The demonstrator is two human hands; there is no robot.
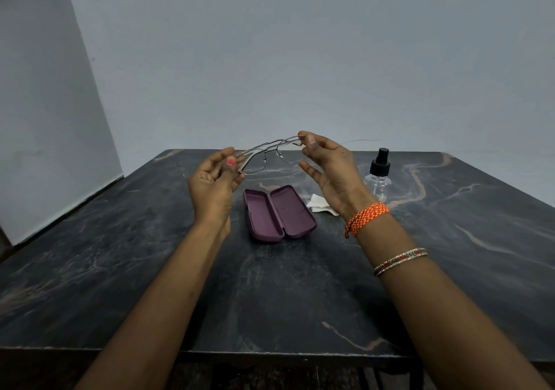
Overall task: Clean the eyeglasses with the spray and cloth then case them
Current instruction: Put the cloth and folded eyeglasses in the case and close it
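Thin metal-framed eyeglasses (271,156) hang in the air above the table, held at both ends. My left hand (214,184) pinches the left end of the frame. My right hand (329,169) pinches the right end near the hinge. Below them a purple glasses case (277,214) lies open on the dark marble table (300,284). A white cloth (318,203) lies crumpled just right of the case, partly hidden by my right wrist. A clear spray bottle (379,176) with a black nozzle stands upright to the right of my right hand.
A pale wall rises right behind the table's far edge, and a white panel (45,119) leans at the left. The table's front edge runs close to me, with dark floor below it.
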